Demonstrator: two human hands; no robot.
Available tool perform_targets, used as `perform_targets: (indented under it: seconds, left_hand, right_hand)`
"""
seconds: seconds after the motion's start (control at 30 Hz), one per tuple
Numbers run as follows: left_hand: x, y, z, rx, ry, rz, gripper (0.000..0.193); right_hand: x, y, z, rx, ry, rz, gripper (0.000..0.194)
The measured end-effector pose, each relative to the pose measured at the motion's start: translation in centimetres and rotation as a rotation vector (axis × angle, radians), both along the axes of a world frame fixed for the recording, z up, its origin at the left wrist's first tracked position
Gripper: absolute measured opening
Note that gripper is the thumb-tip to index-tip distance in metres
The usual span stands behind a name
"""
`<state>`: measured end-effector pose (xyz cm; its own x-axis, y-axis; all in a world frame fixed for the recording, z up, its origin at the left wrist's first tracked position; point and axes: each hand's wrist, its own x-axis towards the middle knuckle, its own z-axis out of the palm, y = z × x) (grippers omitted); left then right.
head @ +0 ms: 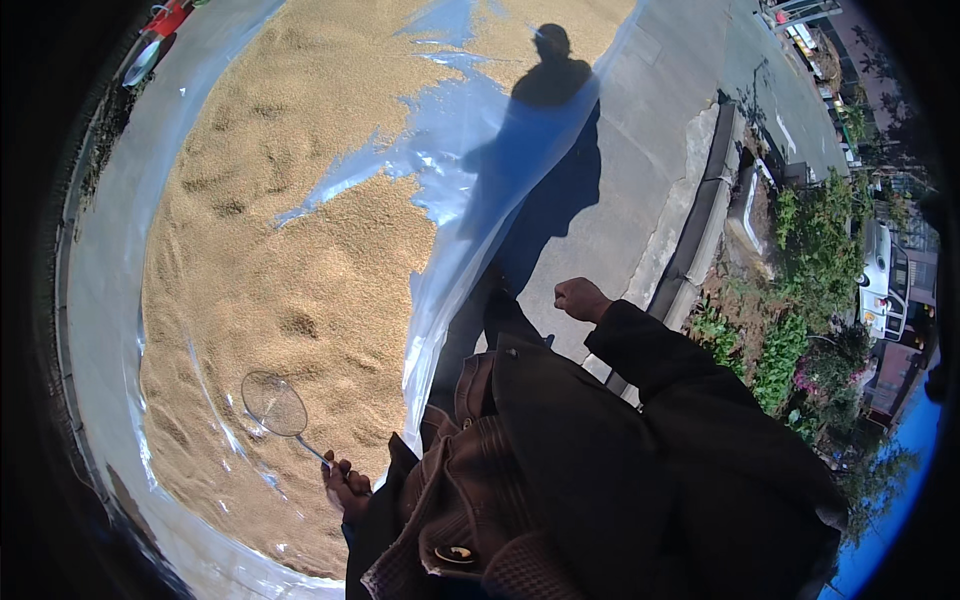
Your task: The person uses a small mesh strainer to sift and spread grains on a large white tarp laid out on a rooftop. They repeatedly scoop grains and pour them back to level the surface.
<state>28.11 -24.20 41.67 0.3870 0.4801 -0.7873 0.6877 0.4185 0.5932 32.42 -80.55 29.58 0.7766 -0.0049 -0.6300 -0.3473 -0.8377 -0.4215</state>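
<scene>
My left hand (346, 487), low in the picture and left of my body, grips the thin handle of a round, mesh-headed tool (274, 403); I cannot tell whether it is a skimmer or a racket. Its head is over a wide layer of golden grain (300, 285), spread on clear plastic sheeting (457, 142). Whether the mesh touches the grain is unclear. To the right, past the sheeting's edge, my right hand (581, 298) is curled into a fist above the pavement, with nothing visible in it. Dark sleeves cover both arms.
My shadow falls across the sheeting and the concrete pavement (637, 127). A raised kerb (694, 217) borders a planted bed (784, 360) at right, with a white vehicle (885, 281) beyond. A red container (166, 18) and a pale basin (142, 63) stand at upper left.
</scene>
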Motion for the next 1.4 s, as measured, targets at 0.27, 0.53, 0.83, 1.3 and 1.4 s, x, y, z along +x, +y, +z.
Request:
perform_targets:
  seconds: [0.27, 0.53, 0.83, 1.3, 1.4]
  left_hand:
    - [2.6, -9.6, 2.0, -0.017, 0.121, -0.036, 0.030]
    - [10.6, -12.3, -2.9, -0.340, -0.134, -0.151, 0.024]
    - [16.2, -16.7, -6.4, -0.466, -0.249, -0.183, 0.021]
    - [8.3, -26.2, -2.7, -0.206, -0.265, 0.171, 0.023]
    - [7.1, -28.1, -2.2, -0.201, -0.153, 0.288, 0.024]
  right_hand:
    - [4.6, -14.6, 0.3, -0.103, 0.049, -0.045, 0.035]
    - [-2.6, -17.3, 2.3, -0.140, 0.019, -0.256, 0.022]
    - [1.8, -16.3, 4.5, -0.130, 0.066, -0.063, 0.022]
    - [23.0, -24.8, 3.3, 0.078, -0.147, 0.213, 0.016]
    - [24.6, -28.3, 2.2, 0.029, -0.129, 0.172, 0.017]
